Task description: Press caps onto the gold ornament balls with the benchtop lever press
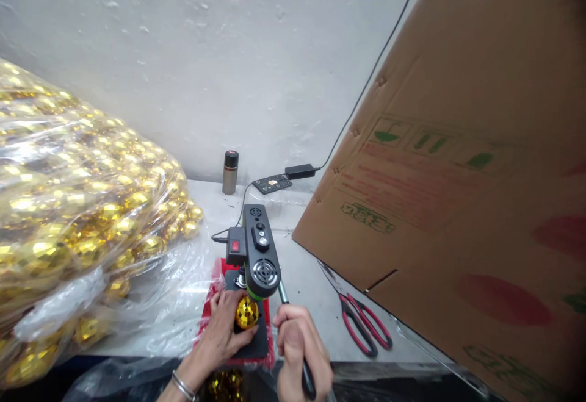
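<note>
A shiny gold ball (248,315) sits in the lower middle of the frame, by the bottom end of a black machine (262,249). The left hand (226,324) has its grip around the ball, finger and thumb touching it. The ball is just right of that palm, so the left hand is nearer. The ball is round, with no long side. The right hand (302,344), off to the ball's lower right, has its grip curled around a handle (308,379).
</note>
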A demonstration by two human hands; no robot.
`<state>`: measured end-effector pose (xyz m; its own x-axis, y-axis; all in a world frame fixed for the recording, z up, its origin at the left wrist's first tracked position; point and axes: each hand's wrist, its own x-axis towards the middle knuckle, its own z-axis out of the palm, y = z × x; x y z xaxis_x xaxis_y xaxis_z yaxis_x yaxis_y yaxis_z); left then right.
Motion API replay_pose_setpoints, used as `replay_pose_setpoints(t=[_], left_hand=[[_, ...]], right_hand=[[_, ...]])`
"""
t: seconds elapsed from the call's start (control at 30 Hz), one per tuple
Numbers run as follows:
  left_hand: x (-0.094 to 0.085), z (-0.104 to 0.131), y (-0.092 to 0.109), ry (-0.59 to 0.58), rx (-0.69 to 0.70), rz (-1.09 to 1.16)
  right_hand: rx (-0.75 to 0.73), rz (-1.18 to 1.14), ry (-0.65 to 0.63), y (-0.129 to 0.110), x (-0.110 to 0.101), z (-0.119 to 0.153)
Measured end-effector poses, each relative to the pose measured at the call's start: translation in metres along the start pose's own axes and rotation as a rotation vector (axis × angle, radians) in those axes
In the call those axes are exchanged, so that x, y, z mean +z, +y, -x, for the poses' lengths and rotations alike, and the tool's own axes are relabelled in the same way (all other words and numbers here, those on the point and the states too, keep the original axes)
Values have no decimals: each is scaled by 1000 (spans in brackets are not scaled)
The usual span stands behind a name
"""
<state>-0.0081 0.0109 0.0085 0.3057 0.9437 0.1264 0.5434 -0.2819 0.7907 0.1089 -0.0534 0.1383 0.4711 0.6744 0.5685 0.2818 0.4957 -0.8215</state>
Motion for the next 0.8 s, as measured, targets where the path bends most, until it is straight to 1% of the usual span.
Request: replay_pose_setpoints(t=[0.2,0.43,0.57,0.67,0.8], left_hand=[[1,0,0,19,11,9],[3,-2,-1,-2,17,8],[2,-3,2,-5,15,10],[1,-4,4,-30,16,8],[2,-5,4,-28,16,-3]], right_hand=[[-28,6,36,18,1,16],[-66,61,46,31,-1,19],[-85,52,66,36,-1,20],[-55,97,93,37,0,22],[-65,109,84,39,0,24]])
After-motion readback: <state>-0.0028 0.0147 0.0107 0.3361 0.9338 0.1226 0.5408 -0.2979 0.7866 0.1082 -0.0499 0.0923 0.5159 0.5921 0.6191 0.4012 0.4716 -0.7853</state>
